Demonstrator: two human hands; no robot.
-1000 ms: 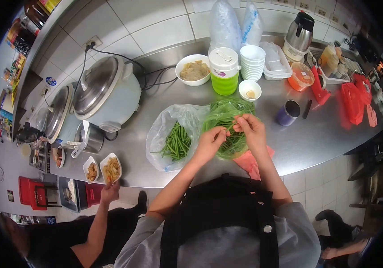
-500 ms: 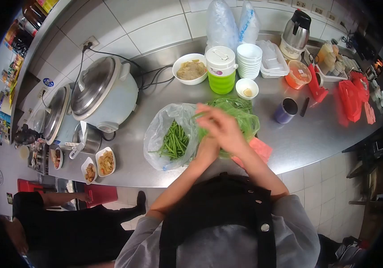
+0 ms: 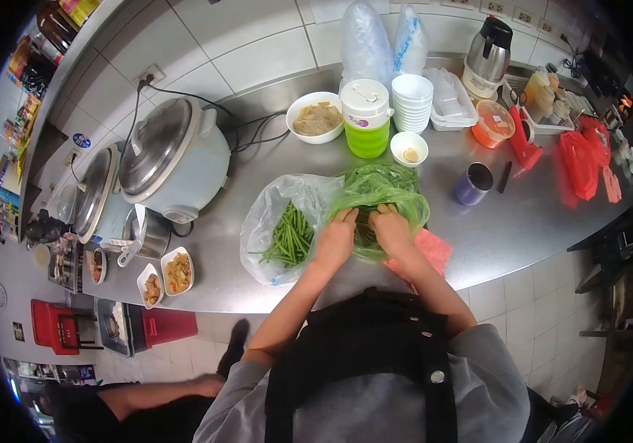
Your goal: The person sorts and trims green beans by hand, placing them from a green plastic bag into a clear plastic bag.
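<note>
A green plastic bag (image 3: 405,198) lies on the steel counter, with long green stems or beans showing dimly inside. At its near opening are my left hand (image 3: 336,240) and my right hand (image 3: 392,227), side by side. The fingers of both are curled down into the bag; what they pinch is hidden. Left of it, touching, is a clear plastic bag (image 3: 257,221) holding many cut green beans (image 3: 289,236). A pink cloth or paper (image 3: 431,251) lies partly under my right wrist.
Behind the bags stand a green-and-white jug (image 3: 367,122), a small white bowl (image 3: 409,150) and stacked white bowls (image 3: 412,100). A purple cup (image 3: 473,184) and a dark knife-like object (image 3: 504,177) are to the right. Rice cookers (image 3: 176,155) and food dishes (image 3: 177,271) are left.
My right hand has come down from above the bags' meeting edges and moved right into the green bag. Both hands, crossed before, are now apart. The person at lower left has moved.
</note>
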